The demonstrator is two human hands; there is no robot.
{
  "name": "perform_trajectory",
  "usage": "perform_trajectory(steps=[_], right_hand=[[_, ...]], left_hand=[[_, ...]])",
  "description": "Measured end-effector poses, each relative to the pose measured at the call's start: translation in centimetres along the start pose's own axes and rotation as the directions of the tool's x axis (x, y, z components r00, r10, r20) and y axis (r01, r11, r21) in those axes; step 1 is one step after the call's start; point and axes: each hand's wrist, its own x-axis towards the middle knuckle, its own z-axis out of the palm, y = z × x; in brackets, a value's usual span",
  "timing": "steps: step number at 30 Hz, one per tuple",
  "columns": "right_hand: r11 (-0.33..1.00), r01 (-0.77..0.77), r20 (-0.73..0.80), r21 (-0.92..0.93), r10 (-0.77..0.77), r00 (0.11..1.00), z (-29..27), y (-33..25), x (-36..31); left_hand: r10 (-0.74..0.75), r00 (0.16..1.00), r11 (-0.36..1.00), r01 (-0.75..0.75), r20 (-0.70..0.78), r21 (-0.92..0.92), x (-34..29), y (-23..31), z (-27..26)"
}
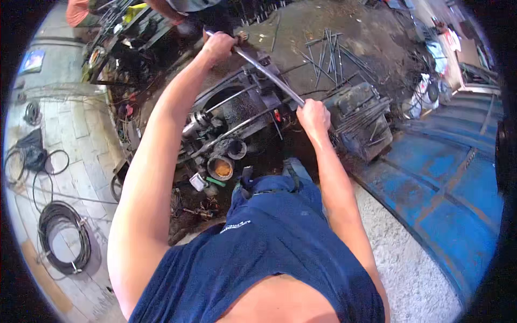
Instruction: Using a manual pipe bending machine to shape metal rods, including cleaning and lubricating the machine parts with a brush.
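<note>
Both hands closed on long steel lever (269,75): left hand (218,46) far end, right hand (313,116) near. Judgement: pull evenly, keeping the lever in line over the machine (237,116).

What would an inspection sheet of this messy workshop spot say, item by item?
Surface: grimy dark workshop floor.
Job's things: long grey metal bar lying across a dirty black machine.
Clutter: loose thin steel rods; round tin with orange contents.
Grippers: left hand grips the bar's far end; right hand grips its near end.
Cables: coiled black cable on pale paving.
Surroundings: curved blue metal sheet; another person's sleeve.
</note>
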Motion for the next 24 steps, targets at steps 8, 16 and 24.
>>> perform_trajectory(steps=[8,16,24], right_hand=[[0.97,0.188,-0.009,-0.152,-0.191,0.982,0.5,3.1,4.4],[0.768,0.568,0.17,-0.297,-0.542,0.823,-1.2,3.3,22.0],[0.873,0.39,-0.533,0.292,-0.19,0.825,2.6,3.8,17.3]], left_hand=[[-0.099,0.989,0.995,0.095,-0.113,-0.038,-2.3,0.0,3.4],[-0.434,0.901,0.865,0.419,0.005,-0.275,-10.8,7.7,2.5],[-0.632,0.769,0.732,0.635,0.102,-0.246,-11.6,12.0,0.4]])
